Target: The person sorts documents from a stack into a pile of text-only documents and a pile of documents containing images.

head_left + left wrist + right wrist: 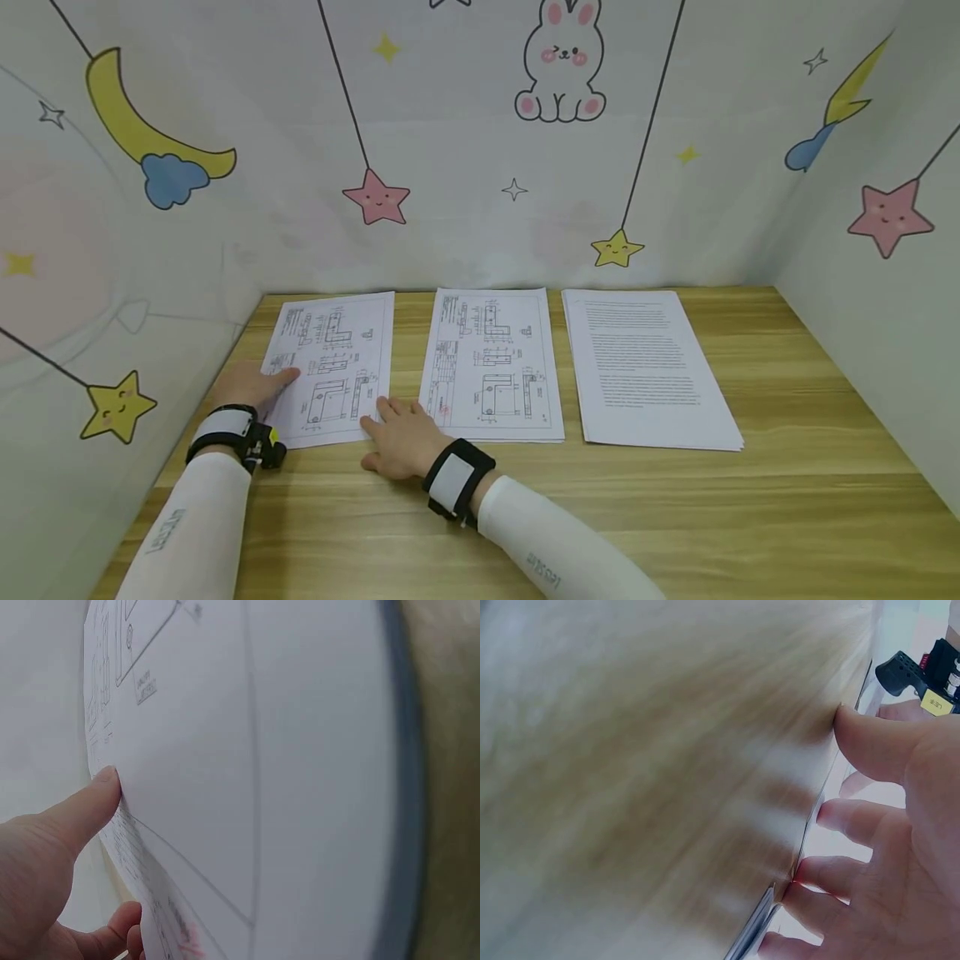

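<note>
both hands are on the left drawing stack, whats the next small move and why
Probably lift the top sheet a little. The left hand rests on the left drawing stack's left edge with its thumb on the paper, and the right hand's fingertips sit at the bottom edge.

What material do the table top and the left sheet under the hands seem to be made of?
Table top: it looks like light wood or a wood-pattern laminate, with long grain stripes and a smooth matte finish; which one, I cannot tell.
Left sheet: thin white paper, matte, printed with fine black technical drawings; the left hand and right hand rest on its edges.
</note>
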Demonstrator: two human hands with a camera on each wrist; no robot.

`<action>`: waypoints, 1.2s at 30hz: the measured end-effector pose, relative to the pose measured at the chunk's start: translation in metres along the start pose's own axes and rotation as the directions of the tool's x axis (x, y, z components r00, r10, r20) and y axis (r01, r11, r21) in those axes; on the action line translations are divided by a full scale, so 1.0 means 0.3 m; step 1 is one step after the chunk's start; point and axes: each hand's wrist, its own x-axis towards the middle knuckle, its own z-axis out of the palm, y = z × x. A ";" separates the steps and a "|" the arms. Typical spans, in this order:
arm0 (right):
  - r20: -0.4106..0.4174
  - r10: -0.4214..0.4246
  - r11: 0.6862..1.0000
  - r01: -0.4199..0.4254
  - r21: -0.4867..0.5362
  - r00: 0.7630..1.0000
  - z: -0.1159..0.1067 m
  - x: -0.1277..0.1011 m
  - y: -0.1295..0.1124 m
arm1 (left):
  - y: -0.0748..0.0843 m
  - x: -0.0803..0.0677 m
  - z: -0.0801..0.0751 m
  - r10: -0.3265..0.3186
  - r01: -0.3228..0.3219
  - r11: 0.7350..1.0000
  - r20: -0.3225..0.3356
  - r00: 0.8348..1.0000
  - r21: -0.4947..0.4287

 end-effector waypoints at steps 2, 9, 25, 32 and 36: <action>-0.002 -0.002 1.000 0.002 -0.002 1.000 0.000 0.002 0.001 | 0.006 -0.004 -0.003 -0.023 0.023 1.000 0.003 1.000 -0.006; 0.002 -0.011 1.000 0.011 -0.001 1.000 0.000 0.006 -0.001 | 0.031 -0.021 -0.014 -0.088 0.087 0.996 -0.022 0.996 -0.028; 0.024 -0.028 0.995 0.025 0.093 0.999 0.002 0.012 0.013 | -0.007 0.016 -0.011 0.011 0.029 0.934 0.109 0.994 -0.355; -0.034 -0.057 0.948 0.065 0.311 0.998 -0.001 0.015 0.063 | -0.019 0.011 -0.006 0.084 -0.007 0.867 0.134 0.987 -0.498; -0.099 0.003 0.834 0.052 0.549 0.995 -0.007 0.014 0.103 | -0.012 -0.014 -0.010 0.090 -0.009 0.805 0.107 0.990 -0.593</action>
